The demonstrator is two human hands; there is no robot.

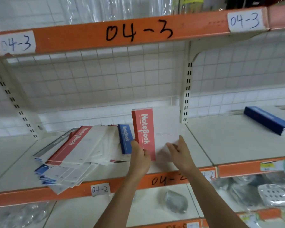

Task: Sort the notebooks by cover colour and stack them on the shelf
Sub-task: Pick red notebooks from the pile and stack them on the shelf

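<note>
A red-and-white notebook (156, 129) stands upright on the white shelf (220, 142), front cover facing me. My left hand (139, 155) grips its lower left edge by the red strip. My right hand (179, 150) holds its lower right part, fingers on the white cover. To the left lies a messy heap of notebooks (76, 153) with red, blue and white covers, some overhanging the shelf's front edge. A blue-strip notebook (125, 139) rests on that heap just left of my left hand. A stack of blue notebooks (268, 120) lies at the right on the neighbouring shelf bay.
An orange beam marked 04-3 (138, 32) runs overhead. The shelf's orange front edge marked 04-2 (99, 189) is below my hands. A slotted upright (187, 96) divides the bays. Bagged goods (270, 193) fill the lower shelf. A white wire grid forms the back wall.
</note>
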